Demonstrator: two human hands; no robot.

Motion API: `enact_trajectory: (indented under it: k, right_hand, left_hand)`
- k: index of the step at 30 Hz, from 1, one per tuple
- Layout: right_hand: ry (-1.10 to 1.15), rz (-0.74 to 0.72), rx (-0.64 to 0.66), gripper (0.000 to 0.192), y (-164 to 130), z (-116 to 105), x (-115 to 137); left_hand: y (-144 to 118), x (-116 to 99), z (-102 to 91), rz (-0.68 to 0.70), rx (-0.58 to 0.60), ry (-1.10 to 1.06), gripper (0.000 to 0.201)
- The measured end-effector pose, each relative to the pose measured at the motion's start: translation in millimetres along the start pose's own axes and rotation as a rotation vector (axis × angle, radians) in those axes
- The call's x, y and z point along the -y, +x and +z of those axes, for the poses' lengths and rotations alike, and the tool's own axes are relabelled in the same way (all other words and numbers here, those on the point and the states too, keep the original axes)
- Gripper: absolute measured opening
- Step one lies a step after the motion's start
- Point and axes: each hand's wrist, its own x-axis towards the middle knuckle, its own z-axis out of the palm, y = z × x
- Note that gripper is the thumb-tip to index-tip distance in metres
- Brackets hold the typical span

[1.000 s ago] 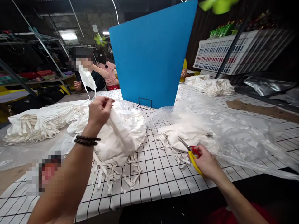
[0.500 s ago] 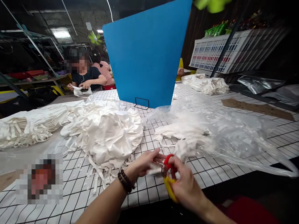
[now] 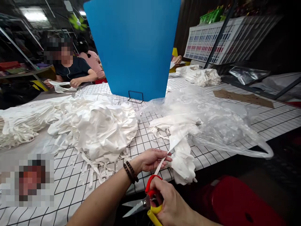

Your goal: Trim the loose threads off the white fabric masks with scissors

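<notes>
My left hand [image 3: 151, 158] pinches a strap of a white cloth piece [image 3: 182, 157] that hangs over the near table edge. Just below it, my right hand [image 3: 170, 204] grips red-and-yellow scissors [image 3: 143, 203], blades apart and pointing left. A big heap of white cloth pieces [image 3: 98, 125] with loose straps lies to the left on the checked tablecloth [image 3: 70, 185]. A smaller stack of white cloth [image 3: 174, 125] rests beside crumpled clear plastic [image 3: 216, 122] on the right.
A tall blue board [image 3: 134, 47] stands on a wire stand mid-table. Behind it left, a person in a dark shirt [image 3: 70, 69] handles white cloth. More white piles lie far left [image 3: 18, 125] and far right [image 3: 199, 75]. A red stool [image 3: 237, 204] sits below right.
My left hand dropped from the raised cloth on the heap and came to the near edge. My right hand lifted the scissors off the table. A white piece now hangs from my left fingers.
</notes>
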Motion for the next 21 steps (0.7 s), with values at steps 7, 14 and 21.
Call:
enact_trajectory:
  k: [7, 14, 21]
  right_hand:
    - [-0.243, 0.308, -0.431, 0.02, -8, -52, -36]
    - [-0.62, 0.266, -0.404, 0.024, 12, -86, -76]
    - [-0.509, 0.138, -0.377, 0.02, 86, -141, -89]
  left_hand:
    - [12, -5, -11.6, 0.187, -0.151, 0.227, 0.027]
    - [-29, -6, -32.6, 0.465, -0.54, 1.1, 0.022]
    - [-86, -21, -40.3, 0.375, -0.404, 0.818, 0.038]
